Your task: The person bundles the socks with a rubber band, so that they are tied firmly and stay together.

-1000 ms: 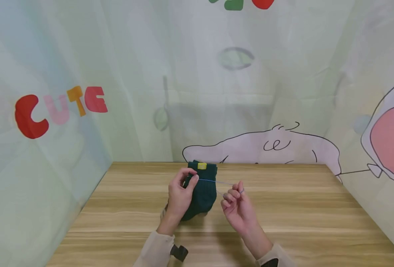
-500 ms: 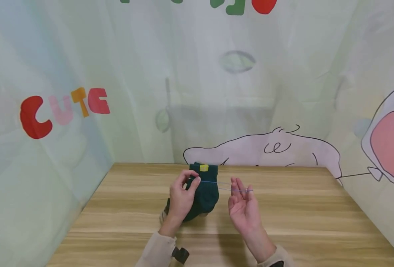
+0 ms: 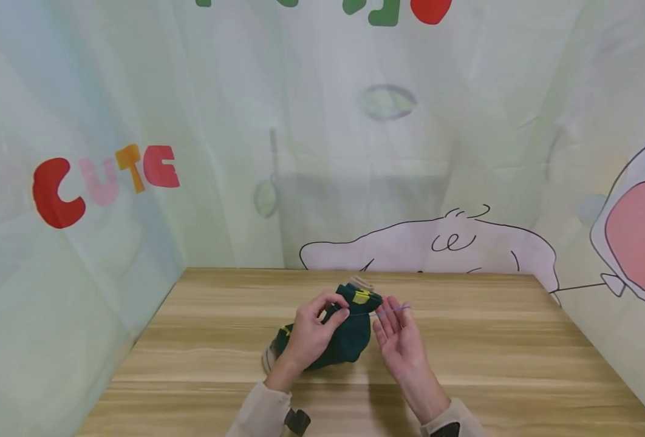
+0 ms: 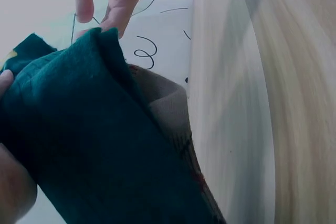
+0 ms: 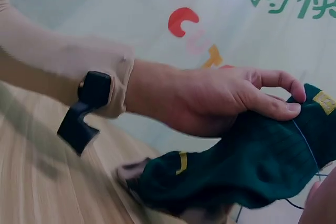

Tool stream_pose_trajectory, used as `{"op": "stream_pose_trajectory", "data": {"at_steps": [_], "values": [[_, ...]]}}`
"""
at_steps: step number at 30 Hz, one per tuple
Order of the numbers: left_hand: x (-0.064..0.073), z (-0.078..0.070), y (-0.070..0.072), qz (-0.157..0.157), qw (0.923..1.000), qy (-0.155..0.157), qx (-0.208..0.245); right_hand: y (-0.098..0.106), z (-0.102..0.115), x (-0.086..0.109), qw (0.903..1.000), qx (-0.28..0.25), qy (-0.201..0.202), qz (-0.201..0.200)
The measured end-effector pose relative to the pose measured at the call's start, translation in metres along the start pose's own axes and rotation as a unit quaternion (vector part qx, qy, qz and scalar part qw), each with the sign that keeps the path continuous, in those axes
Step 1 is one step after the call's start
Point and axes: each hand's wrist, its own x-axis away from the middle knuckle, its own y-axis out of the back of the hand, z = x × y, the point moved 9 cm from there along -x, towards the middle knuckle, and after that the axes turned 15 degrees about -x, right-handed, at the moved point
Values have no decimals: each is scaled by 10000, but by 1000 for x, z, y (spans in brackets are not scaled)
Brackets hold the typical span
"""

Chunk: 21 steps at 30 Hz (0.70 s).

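Dark green socks (image 3: 350,343) with yellow patches are held up over the table, bundled with beige socks (image 4: 170,111). My left hand (image 3: 313,334) pinches the bundle below its cuffs, thumb in front, as the right wrist view shows too. A thin blue elastic band (image 5: 306,141) runs across the green fabric from the left thumb. To the right, my right hand (image 3: 402,349) has its palm up and fingers stretched out, with the far end of the band looped over them. Its fingertips are right at the cuff edge. Part of the band is hidden behind the bundle.
The wood-grain table (image 3: 492,352) stretches under both hands to printed cloth walls (image 3: 218,152) at the back and sides. Each wrist wears a dark strapped device, such as the watch-like one (image 5: 97,88) on the left sleeve.
The right hand's curled fingers have straightened. The left hand has moved right with the socks, tipping their cuffs toward the right hand. The stretch of band between the hands is shorter, and a beige cuff shows behind.
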Motion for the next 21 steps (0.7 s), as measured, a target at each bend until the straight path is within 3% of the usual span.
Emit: {"op": "stream_pose_trajectory", "data": {"at_steps": [6, 8, 13, 17, 21], "values": [[0, 13, -2, 257, 9990, 65, 368, 0, -5, -5, 9957, 914, 20, 178], [0, 15, 1, 275, 9987, 85, 422, -4, -9, -6, 9921, 1176, -87, 432], [-1, 25, 7, 371, 9980, 304, 408, -11, -18, -6, 9746, 1905, -371, 1119], [-4, 29, 12, 406, 9974, 423, 425, -16, -22, -5, 9598, 2329, -544, 1469], [-7, 31, 18, 285, 9960, 613, 578, -22, -24, 0, 9483, 2647, -471, 1686]]}}
